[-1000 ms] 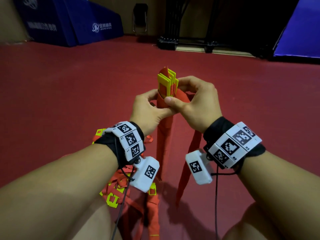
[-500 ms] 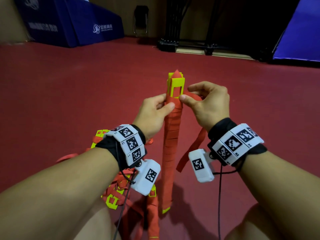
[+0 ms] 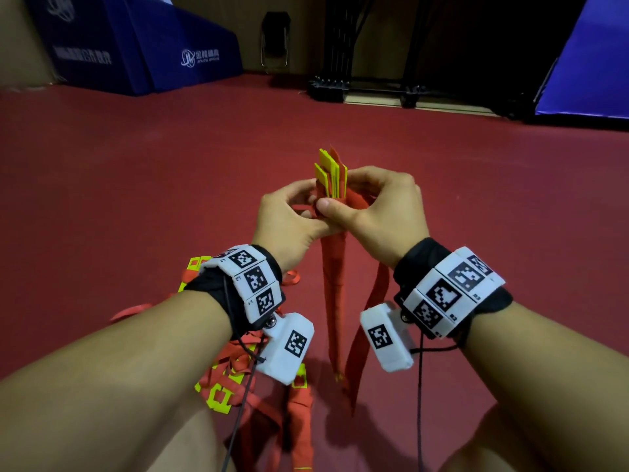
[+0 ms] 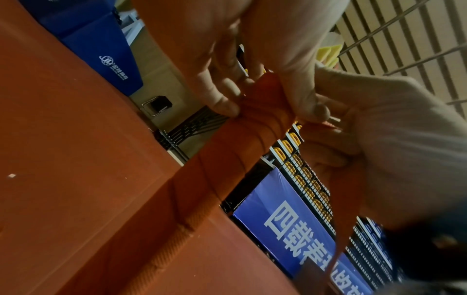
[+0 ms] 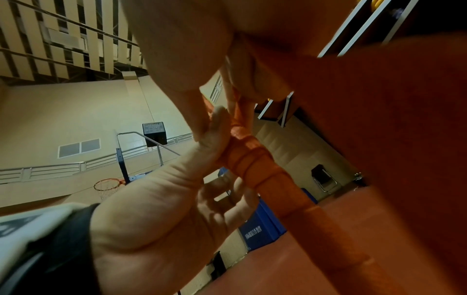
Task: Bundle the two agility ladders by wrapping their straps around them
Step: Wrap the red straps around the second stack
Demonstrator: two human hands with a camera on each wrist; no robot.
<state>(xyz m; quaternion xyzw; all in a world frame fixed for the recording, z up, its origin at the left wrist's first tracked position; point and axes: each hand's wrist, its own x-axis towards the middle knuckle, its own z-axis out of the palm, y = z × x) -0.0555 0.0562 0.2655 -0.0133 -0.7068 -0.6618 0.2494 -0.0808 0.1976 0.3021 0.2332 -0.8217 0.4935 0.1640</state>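
Observation:
I hold the first ladder bundle (image 3: 335, 267) upright over the red floor; its yellow rungs (image 3: 332, 172) stick out above tight red strap turns (image 4: 227, 159). My left hand (image 3: 308, 202) grips the bundle just under the rung tips. On the other side my right hand (image 3: 340, 194) has its thumb on the top turn and fingers curled behind, pinching the strap. The loose strap end (image 3: 371, 311) hangs down from it to the floor. The second ladder (image 3: 235, 373) lies in a loose red and yellow heap under my left forearm.
Blue padded mats (image 3: 146, 46) stand at the back left, with a folding chair (image 3: 274, 42) and a black rack base (image 3: 374, 92) along the far wall. A blue banner (image 3: 595, 63) is at the right. Open red floor (image 3: 136, 199) surrounds me.
The bundle has turned from face-on to edge-on. My right hand has swung back against the left hand, bringing the strap around the top of the bundle.

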